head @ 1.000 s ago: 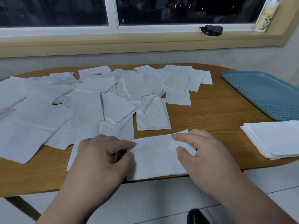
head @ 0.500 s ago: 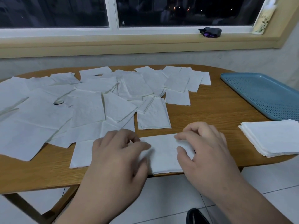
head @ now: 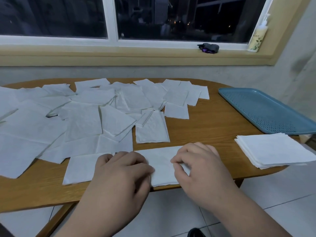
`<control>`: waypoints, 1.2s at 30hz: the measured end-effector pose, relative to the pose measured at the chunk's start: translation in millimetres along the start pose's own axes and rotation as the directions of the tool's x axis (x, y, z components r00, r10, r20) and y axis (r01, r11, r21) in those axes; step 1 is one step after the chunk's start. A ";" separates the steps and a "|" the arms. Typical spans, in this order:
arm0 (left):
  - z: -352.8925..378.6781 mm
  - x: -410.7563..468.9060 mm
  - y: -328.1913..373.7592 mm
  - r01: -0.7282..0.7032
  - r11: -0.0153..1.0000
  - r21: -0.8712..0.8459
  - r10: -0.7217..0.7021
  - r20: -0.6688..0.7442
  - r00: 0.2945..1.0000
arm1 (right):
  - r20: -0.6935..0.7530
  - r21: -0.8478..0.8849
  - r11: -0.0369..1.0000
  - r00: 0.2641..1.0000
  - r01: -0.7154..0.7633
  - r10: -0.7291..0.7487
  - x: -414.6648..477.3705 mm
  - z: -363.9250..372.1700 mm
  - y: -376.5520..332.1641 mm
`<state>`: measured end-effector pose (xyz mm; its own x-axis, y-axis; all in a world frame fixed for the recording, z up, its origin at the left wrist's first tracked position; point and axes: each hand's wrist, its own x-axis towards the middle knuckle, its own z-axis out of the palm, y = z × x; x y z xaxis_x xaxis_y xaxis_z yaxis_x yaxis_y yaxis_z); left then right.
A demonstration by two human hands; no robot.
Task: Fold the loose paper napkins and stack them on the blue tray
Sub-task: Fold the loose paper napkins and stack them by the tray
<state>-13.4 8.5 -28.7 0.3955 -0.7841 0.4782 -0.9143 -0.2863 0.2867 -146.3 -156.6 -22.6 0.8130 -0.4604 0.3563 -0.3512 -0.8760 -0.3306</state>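
A long white napkin strip [head: 162, 164] lies along the table's near edge. My left hand [head: 121, 173] rests on its middle with fingers curled over the paper. My right hand [head: 198, 165] pinches the strip's right end between thumb and fingers. Several loose unfolded napkins [head: 82, 120] cover the table's left and middle. A stack of folded napkins [head: 273, 149] sits at the right edge of the table. The blue perforated tray [head: 266, 110] lies at the far right with nothing on it.
The wooden table [head: 205, 127] has bare wood between the loose napkins and the tray. A windowsill behind holds a dark small object [head: 208, 48] and a pump bottle [head: 258, 36]. Tiled floor shows below the table edge.
My left hand slid right along the strip toward my right hand, uncovering the strip's left end. The right hand kept its pinch and shifted slightly.
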 end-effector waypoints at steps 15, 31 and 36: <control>8.0 2.1 -5.9 0.017 0.998 -0.053 -0.017 0.014 1.000 | 0.090 0.043 0.972 0.969 -0.232 0.228 92.1 -21.0 12.5; 7.8 2.8 -6.0 0.025 0.997 -0.078 -0.024 0.026 0.999 | 0.057 -0.279 0.923 0.955 -0.266 0.293 89.1 -5.7 32.7; 6.3 1.5 -4.3 0.040 0.996 -0.075 -0.039 0.017 0.999 | -0.062 -0.221 0.933 0.958 -0.285 0.279 39.1 -12.5 32.5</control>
<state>-9.5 5.1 -34.4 0.4289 -0.7817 0.4528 -0.8886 -0.2749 0.3671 -131.7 -204.9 -8.5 0.6524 -0.6943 0.3038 -0.6623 -0.7172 -0.2168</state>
